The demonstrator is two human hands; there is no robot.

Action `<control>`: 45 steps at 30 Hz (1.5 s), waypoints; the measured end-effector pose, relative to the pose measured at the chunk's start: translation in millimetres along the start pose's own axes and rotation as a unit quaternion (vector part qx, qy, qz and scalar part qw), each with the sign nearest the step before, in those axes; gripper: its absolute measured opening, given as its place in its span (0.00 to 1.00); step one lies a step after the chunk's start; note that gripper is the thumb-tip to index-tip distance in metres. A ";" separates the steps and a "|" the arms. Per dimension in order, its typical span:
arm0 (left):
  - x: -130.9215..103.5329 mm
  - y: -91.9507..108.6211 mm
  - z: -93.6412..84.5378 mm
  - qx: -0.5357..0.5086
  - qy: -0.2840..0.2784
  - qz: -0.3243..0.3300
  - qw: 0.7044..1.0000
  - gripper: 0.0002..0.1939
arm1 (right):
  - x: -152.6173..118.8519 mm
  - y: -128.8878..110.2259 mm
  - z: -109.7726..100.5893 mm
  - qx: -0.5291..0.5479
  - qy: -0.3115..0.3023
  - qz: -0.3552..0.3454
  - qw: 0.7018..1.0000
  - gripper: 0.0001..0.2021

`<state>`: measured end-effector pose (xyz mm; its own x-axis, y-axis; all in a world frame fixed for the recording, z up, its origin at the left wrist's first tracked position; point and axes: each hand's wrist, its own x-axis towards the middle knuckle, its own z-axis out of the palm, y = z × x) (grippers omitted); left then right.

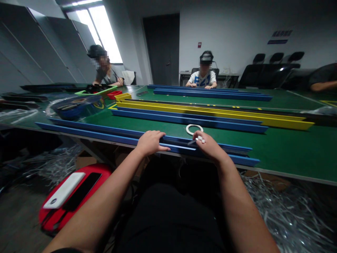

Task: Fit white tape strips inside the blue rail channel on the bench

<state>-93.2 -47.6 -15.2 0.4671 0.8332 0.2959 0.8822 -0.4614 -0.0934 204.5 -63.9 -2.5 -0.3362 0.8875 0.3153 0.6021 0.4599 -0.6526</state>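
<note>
A long blue channel strip with a dark inner groove lies along the near table edge. My left hand spans it, fingers over the far rim and thumb stretched along the near one. Closed over the strip's right part, my right hand pinches a thin, grey, blade-like tool that points left into the groove. Small white pieces cover or sit at its fingers; I cannot tell which. Just beyond that hand lies a white ring, like a tape roll, flat on the table.
Farther across the green table lie more blue strips and yellow strips. Bins, including a red one, stand back left. Two people sit opposite. A red stool holds two phone-like slabs; shredded strips cover the floor.
</note>
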 end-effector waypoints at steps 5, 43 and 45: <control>-0.4 0.2 0.4 -0.001 0.000 -0.005 1.000 0.40 | -1.4 1.0 1.0 0.006 0.025 0.020 0.999 0.06; 45.6 72.9 -6.0 -0.093 -0.071 0.071 0.991 0.42 | -4.9 6.2 -2.5 -0.025 0.099 0.017 0.995 0.08; 45.4 72.7 -4.9 -0.095 -0.069 0.071 0.991 0.41 | -7.6 6.1 -7.1 -0.095 0.063 0.024 0.993 0.09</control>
<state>-8.1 -44.7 -3.9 0.6005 0.7837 0.1588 0.7863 -0.6148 0.0605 215.8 -67.6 -4.0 -0.2180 0.8997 0.3782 0.7455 0.4036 -0.5304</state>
